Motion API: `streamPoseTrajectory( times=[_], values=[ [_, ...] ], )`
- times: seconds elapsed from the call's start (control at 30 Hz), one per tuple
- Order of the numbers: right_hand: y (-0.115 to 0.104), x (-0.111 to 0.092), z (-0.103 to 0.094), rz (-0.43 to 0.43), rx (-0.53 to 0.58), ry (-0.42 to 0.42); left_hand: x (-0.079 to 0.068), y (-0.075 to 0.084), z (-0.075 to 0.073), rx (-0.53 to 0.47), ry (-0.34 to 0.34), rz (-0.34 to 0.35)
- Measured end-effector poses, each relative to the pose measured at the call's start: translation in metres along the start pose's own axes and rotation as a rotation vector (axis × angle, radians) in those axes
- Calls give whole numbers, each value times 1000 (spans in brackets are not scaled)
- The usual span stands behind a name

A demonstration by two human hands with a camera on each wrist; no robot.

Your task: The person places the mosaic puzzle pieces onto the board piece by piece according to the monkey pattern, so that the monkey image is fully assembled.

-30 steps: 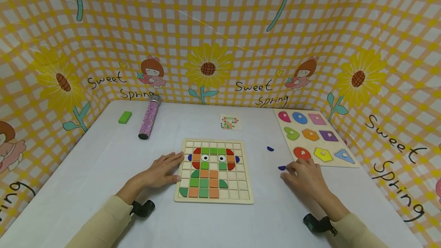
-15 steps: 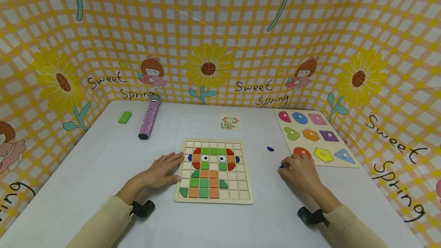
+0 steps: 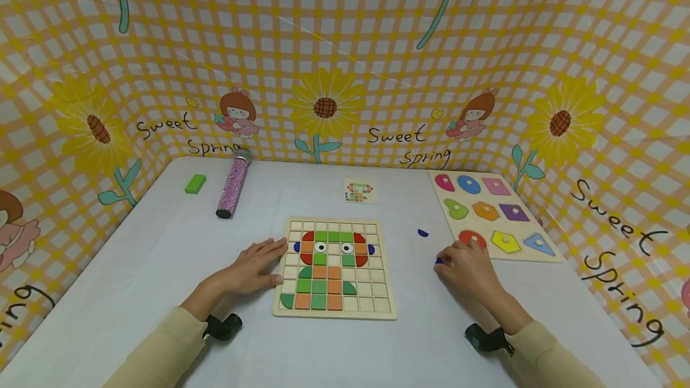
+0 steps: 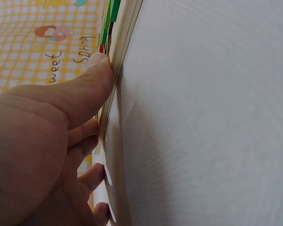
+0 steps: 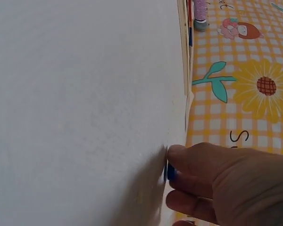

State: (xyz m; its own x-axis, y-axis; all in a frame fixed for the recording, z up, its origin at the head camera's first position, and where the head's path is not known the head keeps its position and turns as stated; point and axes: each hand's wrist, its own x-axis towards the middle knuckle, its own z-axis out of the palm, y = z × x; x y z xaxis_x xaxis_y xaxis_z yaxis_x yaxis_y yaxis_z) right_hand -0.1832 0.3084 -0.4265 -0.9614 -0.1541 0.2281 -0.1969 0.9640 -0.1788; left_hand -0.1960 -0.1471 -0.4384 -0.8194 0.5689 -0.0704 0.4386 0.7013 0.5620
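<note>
My left hand [image 3: 253,268] rests at the left edge of a square wooden grid board [image 3: 369,314], thumb and fingertips touching its rim with the fingers fairly straight. Coloured tiles on the board form an animal figure with two eye tiles. To the right of the board, my right hand [image 3: 468,271] pinches a small blue half-circle tile [image 5: 171,172] low over the table; in the head view only a sliver of it shows past the fingers. A second blue half-circle tile [image 3: 423,233] lies on the table a little farther back.
Behind the board lies a small picture card [image 3: 362,191] with a similar figure. A knobbed shape puzzle [image 3: 517,198] lies at the right, close to my right hand. A glittery pink microphone [image 3: 233,187] and a green block [image 3: 196,184] are at the back left.
My right hand has shifted slightly left and closed its fingers on the nearer blue half-circle tile, which was more exposed before. The left hand and the board have stayed put.
</note>
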Motion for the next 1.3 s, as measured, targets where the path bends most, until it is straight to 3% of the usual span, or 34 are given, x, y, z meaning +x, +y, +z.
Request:
streamPoseTrajectory(
  times=[0.23,0.47,0.77,1.0,1.3],
  values=[
    [-32,3,-3,-101,27,30,0,-1,0,0,0,3],
    [-84,8,2,-272,76,82,0,-1,0,-3,2,7],
    [-150,17,20,-456,137,74,0,-2,0,-6,7,10],
    [-192,19,27,-491,184,-39,0,-2,-1,-3,2,-4],
    [-224,22,36,-514,147,-112,0,-3,-2,-4,-17,8]
  ],
)
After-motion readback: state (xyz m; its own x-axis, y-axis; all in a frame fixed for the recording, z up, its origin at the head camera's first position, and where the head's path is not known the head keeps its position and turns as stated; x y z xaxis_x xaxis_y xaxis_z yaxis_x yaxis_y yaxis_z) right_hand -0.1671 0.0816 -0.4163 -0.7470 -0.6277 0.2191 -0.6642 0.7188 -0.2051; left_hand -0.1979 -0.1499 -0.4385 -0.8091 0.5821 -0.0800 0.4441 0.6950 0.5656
